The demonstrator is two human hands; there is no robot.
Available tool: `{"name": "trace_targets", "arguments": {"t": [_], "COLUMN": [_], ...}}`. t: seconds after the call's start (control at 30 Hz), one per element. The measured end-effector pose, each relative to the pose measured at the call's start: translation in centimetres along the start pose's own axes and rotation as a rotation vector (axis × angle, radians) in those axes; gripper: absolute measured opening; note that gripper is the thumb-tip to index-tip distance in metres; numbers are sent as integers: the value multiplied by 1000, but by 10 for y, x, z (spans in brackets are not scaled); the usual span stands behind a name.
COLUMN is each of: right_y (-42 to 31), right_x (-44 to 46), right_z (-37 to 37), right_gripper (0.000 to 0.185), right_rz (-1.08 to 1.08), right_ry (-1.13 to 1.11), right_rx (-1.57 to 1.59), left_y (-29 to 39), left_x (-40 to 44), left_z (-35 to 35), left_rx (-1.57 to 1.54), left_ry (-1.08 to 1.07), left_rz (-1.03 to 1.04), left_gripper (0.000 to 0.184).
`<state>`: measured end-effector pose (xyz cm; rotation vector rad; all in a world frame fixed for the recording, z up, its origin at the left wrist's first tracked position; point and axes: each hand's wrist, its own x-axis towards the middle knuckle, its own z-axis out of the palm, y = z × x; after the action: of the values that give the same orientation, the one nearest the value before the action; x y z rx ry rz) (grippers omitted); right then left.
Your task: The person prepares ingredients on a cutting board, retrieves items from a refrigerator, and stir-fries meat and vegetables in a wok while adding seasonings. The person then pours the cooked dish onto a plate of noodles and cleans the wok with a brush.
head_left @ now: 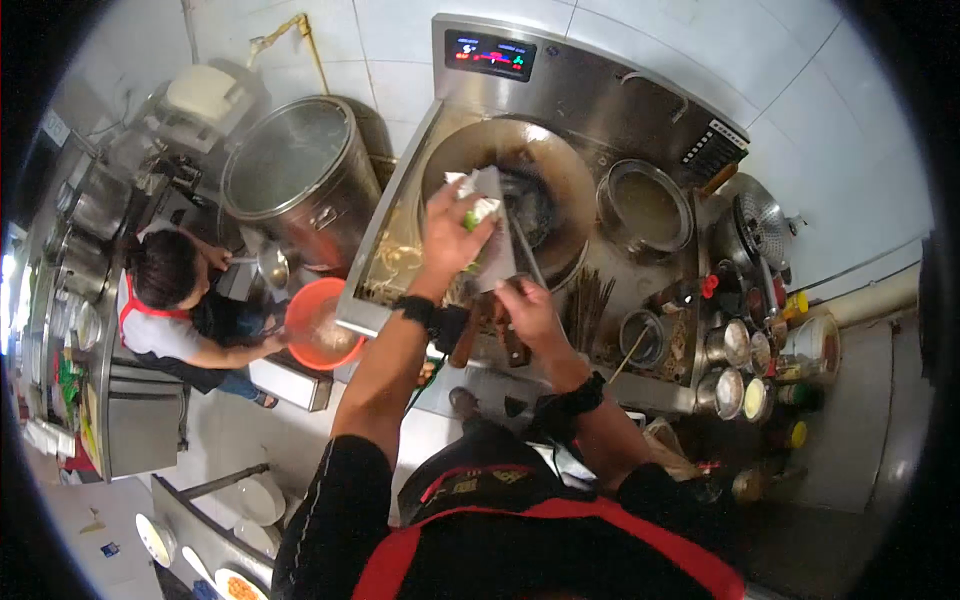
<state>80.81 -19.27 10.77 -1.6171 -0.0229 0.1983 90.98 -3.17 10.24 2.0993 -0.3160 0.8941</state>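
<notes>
Care Counts in Close Work

Thumb and fingers of the right hand (530, 318) pinch the near end of a pale flat piece (497, 258), perhaps a broad knife. Beyond it, the left hand (454, 236) has its fingers bent in a loose grip on white and green food (483, 209), above the wok (570, 190). Sound handling here, in this judgment, means a firm right pinch, the flat piece kept low and steady, and left fingertips clear of its edge; a rushed tilt could scatter the food. Wrists are best kept off the wok's rim. Right of the wok sits a pot (688, 215) of liquid. Farther off at left, a co-worker (178, 335) touches an orange basin (298, 345) near a tall pot (345, 220).
</notes>
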Motion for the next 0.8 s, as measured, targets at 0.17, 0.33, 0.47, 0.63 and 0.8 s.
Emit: {"name": "trace_targets", "arguments": {"t": [0.17, 0.33, 0.47, 0.63, 0.8], "right_y": [-14, -9, -32, -19, 36], "right_x": [12, 13, 8, -20, -100], "right_z": [-62, -84, -45, 46, 185], "right_gripper": [29, 29, 21, 26, 32], "right_rz": [273, 166, 41, 24, 270], "right_ry": [210, 385, 380, -17, -809], "right_rx": [-55, -377, 231, 459, 349], "left_y": [-38, -45, 8, 35, 153], "left_x": [13, 43, 21, -171, -479], "left_z": [101, 69, -80, -291, -451], "left_rx": [39, 10, -58, 378, 1292], "left_ry": [-105, -130, -43, 228, 686], "left_rz": [-249, -227, -194, -462, -953], "left_gripper": [37, 34, 26, 28, 37]}}
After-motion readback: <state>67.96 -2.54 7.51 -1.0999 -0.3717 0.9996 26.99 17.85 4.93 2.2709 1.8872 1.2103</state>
